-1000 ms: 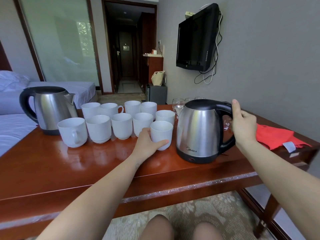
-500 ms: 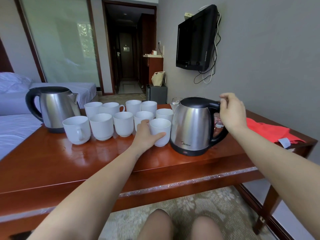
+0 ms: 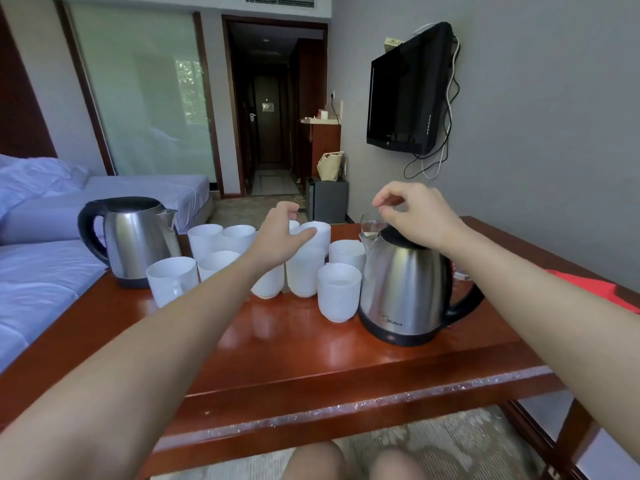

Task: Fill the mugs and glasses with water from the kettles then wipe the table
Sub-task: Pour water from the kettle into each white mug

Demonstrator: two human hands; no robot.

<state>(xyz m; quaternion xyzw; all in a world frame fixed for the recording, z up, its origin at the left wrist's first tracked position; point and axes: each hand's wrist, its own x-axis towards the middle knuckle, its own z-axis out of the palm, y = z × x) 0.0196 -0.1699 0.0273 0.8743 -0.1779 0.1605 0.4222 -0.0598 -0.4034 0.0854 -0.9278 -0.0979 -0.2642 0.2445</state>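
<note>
Several white mugs (image 3: 304,271) stand in two rows on the wooden table (image 3: 311,355). The front right mug (image 3: 338,293) has water in it. A steel kettle (image 3: 405,289) stands just right of the mugs, and a second steel kettle (image 3: 138,237) stands at their left. My left hand (image 3: 280,233) reaches over the mugs with fingers spread, its thumb against the rim of a back-row mug (image 3: 320,233). My right hand (image 3: 415,213) hovers above the right kettle's lid, fingers curled and holding nothing. A glass (image 3: 370,225) shows behind that kettle.
A red cloth (image 3: 588,289) lies on the table's right end, partly hidden by my right arm. A bed (image 3: 41,265) runs along the table's left side. A television (image 3: 408,91) hangs on the right wall. My knees are under the near table edge.
My left hand has let go of the front right mug and moved back over the far row. My right hand has released the kettle handle and risen above the lid.
</note>
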